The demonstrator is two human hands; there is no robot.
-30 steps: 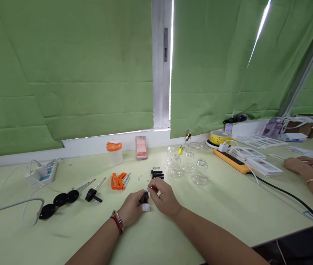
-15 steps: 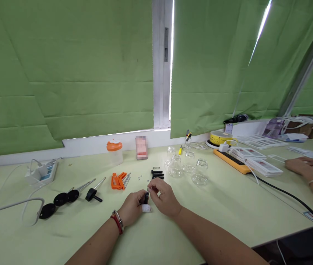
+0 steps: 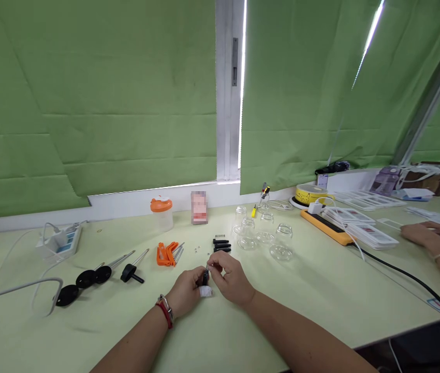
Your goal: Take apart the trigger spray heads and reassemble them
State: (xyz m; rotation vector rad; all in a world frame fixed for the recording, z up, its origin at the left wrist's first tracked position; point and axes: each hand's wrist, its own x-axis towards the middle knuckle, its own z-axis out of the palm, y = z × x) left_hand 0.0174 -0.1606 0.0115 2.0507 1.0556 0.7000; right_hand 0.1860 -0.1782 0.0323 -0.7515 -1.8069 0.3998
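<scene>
My left hand [image 3: 186,297] pinches a small black cylindrical part [image 3: 205,278] just above the pale green table [image 3: 321,290]; one fingertip is wrapped in white tape. My right hand [image 3: 232,278] meets it from the right, thumb and forefinger pinched on a tiny metal spring at the part's top. Behind the hands lie more black parts and a loose spring [image 3: 221,243]. Several clear glass cups [image 3: 261,234] stand to their right.
Orange handles with metal rods [image 3: 168,254] and black-knobbed rods [image 3: 98,275] lie to the left, beside a power strip [image 3: 59,242]. An orange-lidded jar [image 3: 161,213] stands at the back. Another person's hands [image 3: 433,235] rest at the right near white trays [image 3: 360,223] and a black cable [image 3: 402,272].
</scene>
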